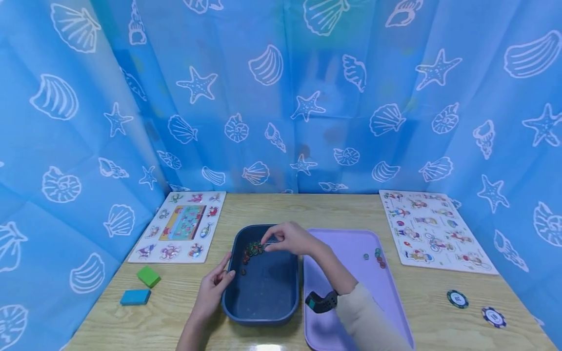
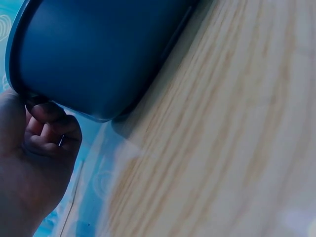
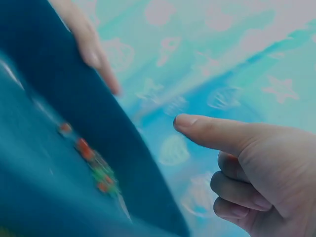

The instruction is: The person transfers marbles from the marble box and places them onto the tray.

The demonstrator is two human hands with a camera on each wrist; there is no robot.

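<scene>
A dark blue basin [image 1: 263, 304] stands on the table with a cluster of small round green and reddish-brown pieces [image 1: 252, 249] towards its far left corner. My left hand [image 1: 211, 291] grips the basin's left wall, thumb at the rim and fingers outside. My right hand [image 1: 287, 238] is over the far part of the basin, its thumb and index tips close to the pieces. In the right wrist view one digit of the right hand [image 3: 256, 163] points out straight while other fingers curl; nothing shows at its tip. The pieces [image 3: 91, 158] look blurred there.
Right of the basin lies a purple tray [image 1: 322, 275] with several green and reddish-brown pieces [image 1: 379, 261]. Picture puzzle boards stand at the left [image 1: 142, 239] and right [image 1: 432, 229]. A green block [image 1: 148, 276], a blue block [image 1: 135, 297] and two poker chips [image 1: 457, 299] lie nearby. A blue curtain [image 1: 263, 117] hangs behind.
</scene>
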